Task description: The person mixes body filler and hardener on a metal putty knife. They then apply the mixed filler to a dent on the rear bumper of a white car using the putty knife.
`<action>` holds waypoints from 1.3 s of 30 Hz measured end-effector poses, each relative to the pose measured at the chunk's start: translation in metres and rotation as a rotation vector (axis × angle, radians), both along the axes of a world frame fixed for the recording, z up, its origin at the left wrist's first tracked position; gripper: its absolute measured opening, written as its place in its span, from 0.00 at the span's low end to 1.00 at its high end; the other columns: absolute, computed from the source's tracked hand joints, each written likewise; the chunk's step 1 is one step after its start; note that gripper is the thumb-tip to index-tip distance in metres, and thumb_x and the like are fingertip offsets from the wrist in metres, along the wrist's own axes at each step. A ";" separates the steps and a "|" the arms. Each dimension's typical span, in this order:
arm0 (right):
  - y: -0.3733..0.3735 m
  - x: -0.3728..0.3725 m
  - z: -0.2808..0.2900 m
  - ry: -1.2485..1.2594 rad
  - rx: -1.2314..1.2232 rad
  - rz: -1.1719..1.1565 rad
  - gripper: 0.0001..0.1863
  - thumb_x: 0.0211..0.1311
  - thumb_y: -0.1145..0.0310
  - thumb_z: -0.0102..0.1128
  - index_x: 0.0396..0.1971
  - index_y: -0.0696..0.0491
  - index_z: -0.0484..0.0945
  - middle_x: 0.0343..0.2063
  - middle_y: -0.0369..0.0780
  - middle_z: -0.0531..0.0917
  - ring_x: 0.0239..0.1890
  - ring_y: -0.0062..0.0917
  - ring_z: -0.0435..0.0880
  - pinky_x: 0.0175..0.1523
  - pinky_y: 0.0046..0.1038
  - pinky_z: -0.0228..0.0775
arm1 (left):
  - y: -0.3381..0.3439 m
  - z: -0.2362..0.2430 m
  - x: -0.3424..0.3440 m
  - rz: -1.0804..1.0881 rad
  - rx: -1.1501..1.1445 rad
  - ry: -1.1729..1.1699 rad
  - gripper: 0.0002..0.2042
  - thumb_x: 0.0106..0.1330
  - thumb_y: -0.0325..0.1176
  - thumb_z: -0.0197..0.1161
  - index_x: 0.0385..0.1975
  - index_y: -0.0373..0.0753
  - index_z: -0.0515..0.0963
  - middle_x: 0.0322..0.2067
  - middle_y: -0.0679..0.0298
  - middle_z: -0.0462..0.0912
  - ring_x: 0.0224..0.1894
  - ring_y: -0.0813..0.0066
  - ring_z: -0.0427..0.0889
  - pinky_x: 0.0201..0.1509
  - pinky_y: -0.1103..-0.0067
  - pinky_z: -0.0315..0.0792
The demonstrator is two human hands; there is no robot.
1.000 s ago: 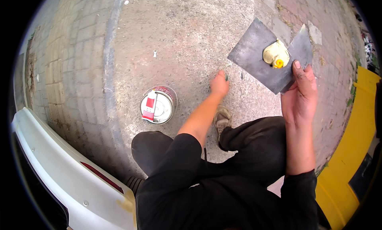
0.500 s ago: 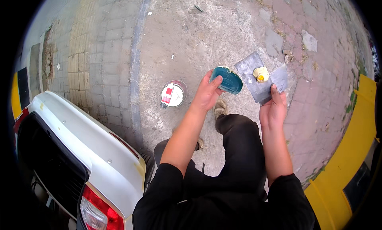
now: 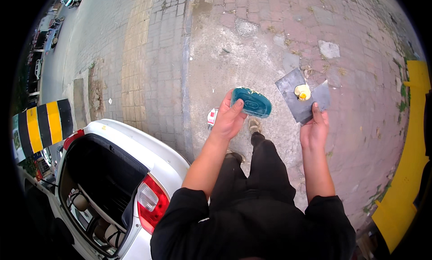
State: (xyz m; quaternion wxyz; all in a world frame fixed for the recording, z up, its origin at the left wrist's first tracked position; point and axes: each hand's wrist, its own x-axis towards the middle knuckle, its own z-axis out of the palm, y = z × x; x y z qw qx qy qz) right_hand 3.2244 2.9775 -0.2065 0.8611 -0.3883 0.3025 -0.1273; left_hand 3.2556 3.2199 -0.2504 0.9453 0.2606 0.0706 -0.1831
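My left hand [image 3: 228, 120] is closed around a teal plastic filler spreader [image 3: 253, 102], its upper edge smeared with cream-coloured paste. Over to the right, my right hand [image 3: 313, 130] grips the lower edge of a thin grey mixing sheet [image 3: 289, 85], thumb on top. On that sheet sits a lump of cream filler paste [image 3: 300, 90] with a bright yellow dab on it. The spreader and the sheet are apart. On the ground behind my left hand, a red and white tube [image 3: 212, 116] is partly hidden, as is the tin under it.
At left stands a white car [image 3: 166, 147] with its boot open and a red tail light [image 3: 152, 202]. A yellow and black barrier [image 3: 400, 170] curves along the right. Another striped block [image 3: 47, 125] stands beyond the car. Loose stone pieces [image 3: 329, 49] lie on the paving.
My view has shifted left, showing more of the car and the street. The tin has become mostly covered by my left hand. Both hands keep their holds.
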 end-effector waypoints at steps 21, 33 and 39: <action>0.071 -0.262 0.147 -0.098 0.217 -0.375 0.09 0.71 0.72 0.54 0.47 0.56 0.72 0.47 0.40 0.81 0.52 0.29 0.81 0.62 0.39 0.71 | -0.014 0.148 -0.234 -0.402 0.586 -0.591 0.15 0.72 0.28 0.60 0.54 0.36 0.66 0.44 0.63 0.75 0.42 0.82 0.75 0.39 0.84 0.73; 0.128 -0.376 0.132 0.029 0.071 -0.554 0.11 0.72 0.72 0.55 0.50 0.55 0.70 0.51 0.40 0.79 0.56 0.27 0.77 0.63 0.37 0.69 | 0.040 0.194 -0.310 -0.913 0.980 -0.856 0.08 0.70 0.31 0.62 0.40 0.33 0.77 0.26 0.69 0.80 0.27 0.88 0.73 0.31 0.84 0.69; 0.116 -0.406 0.139 -0.144 -0.007 -0.514 0.13 0.73 0.71 0.54 0.53 0.54 0.70 0.53 0.39 0.79 0.56 0.26 0.77 0.63 0.35 0.68 | 0.022 0.203 -0.359 -0.712 1.108 -0.802 0.07 0.71 0.30 0.59 0.40 0.33 0.74 0.24 0.60 0.81 0.25 0.76 0.78 0.30 0.77 0.71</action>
